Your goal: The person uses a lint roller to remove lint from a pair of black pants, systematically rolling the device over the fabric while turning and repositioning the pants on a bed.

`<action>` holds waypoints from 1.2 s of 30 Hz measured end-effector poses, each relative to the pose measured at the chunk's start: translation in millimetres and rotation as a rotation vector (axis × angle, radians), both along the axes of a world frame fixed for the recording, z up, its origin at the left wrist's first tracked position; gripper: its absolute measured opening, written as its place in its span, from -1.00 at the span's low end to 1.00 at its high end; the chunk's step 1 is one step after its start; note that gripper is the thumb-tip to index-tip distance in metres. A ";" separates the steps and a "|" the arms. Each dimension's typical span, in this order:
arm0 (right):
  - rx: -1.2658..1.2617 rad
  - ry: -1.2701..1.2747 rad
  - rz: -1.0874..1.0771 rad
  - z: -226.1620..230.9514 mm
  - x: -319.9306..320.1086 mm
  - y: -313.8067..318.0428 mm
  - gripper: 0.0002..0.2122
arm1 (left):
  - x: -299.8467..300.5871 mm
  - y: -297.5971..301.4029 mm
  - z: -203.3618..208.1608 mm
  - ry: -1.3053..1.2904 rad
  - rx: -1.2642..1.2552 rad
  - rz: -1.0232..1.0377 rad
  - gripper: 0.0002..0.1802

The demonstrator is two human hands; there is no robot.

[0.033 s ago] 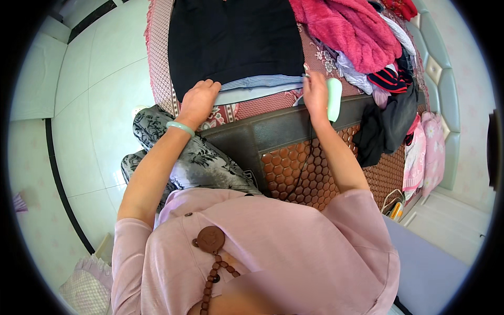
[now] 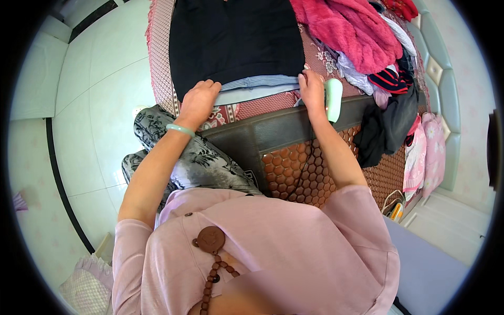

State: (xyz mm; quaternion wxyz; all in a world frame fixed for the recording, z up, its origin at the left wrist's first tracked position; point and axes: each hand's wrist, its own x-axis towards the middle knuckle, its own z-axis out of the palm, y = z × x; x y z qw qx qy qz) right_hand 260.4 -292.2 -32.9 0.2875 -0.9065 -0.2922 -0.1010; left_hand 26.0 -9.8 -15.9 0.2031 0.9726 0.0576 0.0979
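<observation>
Left hand (image 2: 198, 102): on the near left corner of the black cloth, fingers bent; I can't tell if they grip it.
Right hand (image 2: 313, 93): at the cloth's near right corner, fingers bent; I can't tell if they pinch it.
Black cloth (image 2: 236, 42): lies flat on the red cover (image 2: 247, 108).
Striped cloth (image 2: 262, 82): peeks out along the black cloth's near edge.
Green thing (image 2: 334, 100): right of the black cloth, just beside the right hand.
Pink fluffy cloth (image 2: 362, 37): heaped right of the black cloth.

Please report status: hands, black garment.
Left hand, right hand at near edge. Black cloth garment spread flat. Rounded mint-green device beside right hand.
</observation>
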 end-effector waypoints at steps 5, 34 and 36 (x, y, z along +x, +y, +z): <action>-0.072 0.285 -0.104 -28.6 15.8 26.9 -0.78 | -15.2 1.8 20.2 -0.024 -0.052 0.060 -0.88; 0.491 1.533 0.537 99.7 -242.9 70.2 -0.82 | -246.5 117.1 78.7 -0.624 -0.598 1.103 -0.84; 0.530 1.386 0.333 59.1 -214.7 78.2 -0.83 | -275.2 101.5 23.0 -0.566 -1.019 1.230 -0.87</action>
